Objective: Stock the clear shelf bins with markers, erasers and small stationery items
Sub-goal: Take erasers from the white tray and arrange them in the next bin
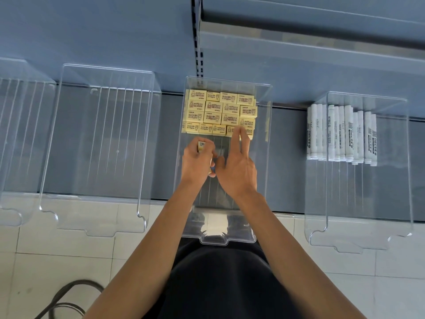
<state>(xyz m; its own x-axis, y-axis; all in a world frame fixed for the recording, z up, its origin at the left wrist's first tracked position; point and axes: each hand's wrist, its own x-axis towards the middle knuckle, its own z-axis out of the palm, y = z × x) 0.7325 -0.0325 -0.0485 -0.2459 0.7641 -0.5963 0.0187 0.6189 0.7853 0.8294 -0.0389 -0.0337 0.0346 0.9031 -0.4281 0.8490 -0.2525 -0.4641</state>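
Observation:
A clear middle bin (268, 143) on the shelf holds several yellow boxed erasers (219, 111) stacked in rows at its back. My left hand (197, 163) is inside the bin's front half, its fingers curled round a small yellow eraser (201, 145). My right hand (239, 166) reaches forward beside it, with straight fingers touching the front row of erasers at the right. A clear bin (402, 157) on the right holds several white markers (342, 134) lying side by side.
Two clear bins (103, 143) with ribbed floors stand to the left on the grey shelf (287, 157). A slotted upright (200, 42) runs up the blue back panel. Below the shelf edge lie white floor tiles and a dark cable (66, 293).

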